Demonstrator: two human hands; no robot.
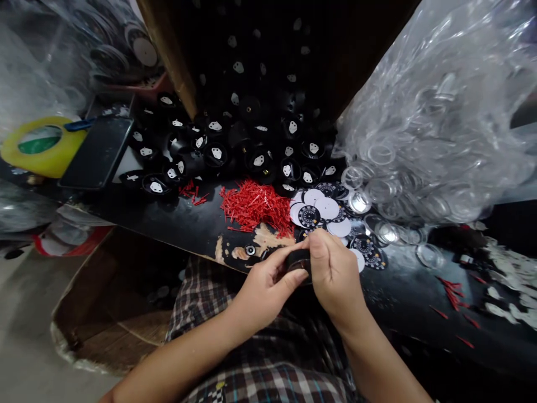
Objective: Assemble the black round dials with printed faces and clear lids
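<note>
My left hand (271, 285) is wrapped round a small round black housing (298, 258) near the table's front edge. Against the housing's right side presses my right hand (335, 268), its fingers closed; whether they pinch a smaller part is hidden. Just beyond lie white and black printed dial discs (309, 215) in a loose heap. To their left is a pile of thin red pointers (255, 204). Behind the pile, many black housings (216, 151) with white inserts are heaped up.
Clear round covers (386, 190) spill from a plastic bag (444, 112) on the right. A phone (98, 151) and a yellow tape roll (42, 162) lie at left. An open carton (109, 313) stands below the table edge. Loose red pointers (451, 294) and white pieces (514, 274) lie far right.
</note>
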